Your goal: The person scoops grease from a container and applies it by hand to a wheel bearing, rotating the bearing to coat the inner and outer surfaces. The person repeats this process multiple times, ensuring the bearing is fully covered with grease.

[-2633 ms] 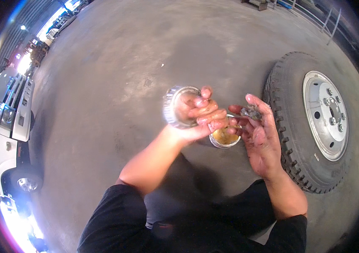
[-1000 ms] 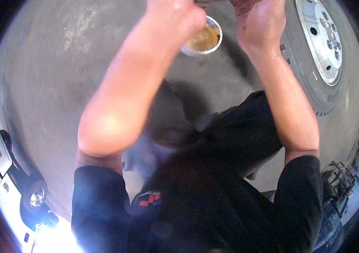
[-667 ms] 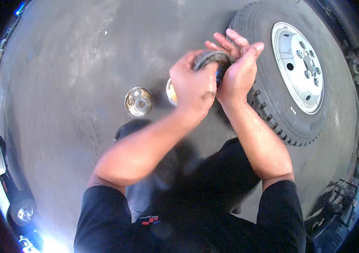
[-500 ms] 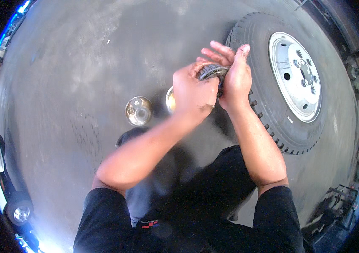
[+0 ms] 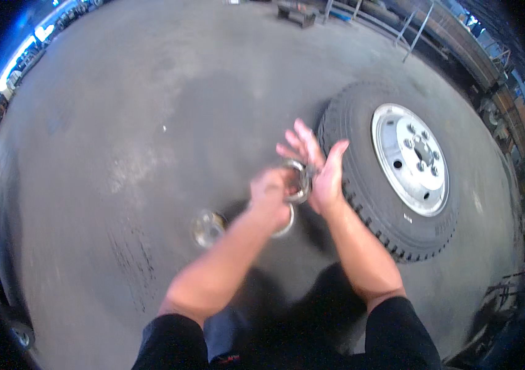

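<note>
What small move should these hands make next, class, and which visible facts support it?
Probably turn the metal ring slightly against the right palm: the left hand grips the ring's side, while the right hand is open beside it, fingers spread, seemingly well placed to back it. Blur hides exactly where ring and palm touch.

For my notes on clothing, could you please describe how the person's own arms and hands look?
Short black cloth sleeves end near the elbows, leaving the forearms bare. The left hand and right hand wear no gloves, and no watch or bracelet shows. Blur on the left hand hides any finer marks.
</note>
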{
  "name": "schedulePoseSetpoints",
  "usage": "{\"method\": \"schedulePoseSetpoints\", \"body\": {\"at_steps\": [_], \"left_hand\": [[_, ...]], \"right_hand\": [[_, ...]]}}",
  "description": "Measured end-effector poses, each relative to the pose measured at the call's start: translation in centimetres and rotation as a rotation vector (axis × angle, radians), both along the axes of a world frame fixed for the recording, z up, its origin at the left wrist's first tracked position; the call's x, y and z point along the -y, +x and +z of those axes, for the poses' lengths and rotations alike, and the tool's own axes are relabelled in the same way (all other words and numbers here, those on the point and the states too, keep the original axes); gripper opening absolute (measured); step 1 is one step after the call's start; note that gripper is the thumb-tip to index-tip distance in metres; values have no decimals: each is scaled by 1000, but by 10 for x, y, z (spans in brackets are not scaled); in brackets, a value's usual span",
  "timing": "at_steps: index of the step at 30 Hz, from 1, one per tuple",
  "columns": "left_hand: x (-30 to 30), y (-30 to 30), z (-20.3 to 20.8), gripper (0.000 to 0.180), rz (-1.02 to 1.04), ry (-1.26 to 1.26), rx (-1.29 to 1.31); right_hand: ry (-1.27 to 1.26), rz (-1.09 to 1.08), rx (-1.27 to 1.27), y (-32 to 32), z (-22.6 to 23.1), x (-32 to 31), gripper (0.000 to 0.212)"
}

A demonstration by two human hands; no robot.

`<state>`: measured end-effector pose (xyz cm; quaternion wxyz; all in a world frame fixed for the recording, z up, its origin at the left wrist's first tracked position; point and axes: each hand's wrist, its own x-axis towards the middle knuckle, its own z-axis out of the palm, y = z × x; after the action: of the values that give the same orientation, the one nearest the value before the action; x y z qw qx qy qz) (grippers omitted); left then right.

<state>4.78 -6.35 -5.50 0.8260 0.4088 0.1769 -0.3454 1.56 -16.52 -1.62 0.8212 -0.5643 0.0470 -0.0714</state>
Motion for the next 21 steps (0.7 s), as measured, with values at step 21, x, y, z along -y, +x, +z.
{"method": "schedulePoseSetpoints", "body": {"at_steps": [21], "left_hand": [[-6, -31, 31, 26, 233, 175, 763]], "right_hand": [[-120, -404, 96, 14, -29, -11, 82]]}}
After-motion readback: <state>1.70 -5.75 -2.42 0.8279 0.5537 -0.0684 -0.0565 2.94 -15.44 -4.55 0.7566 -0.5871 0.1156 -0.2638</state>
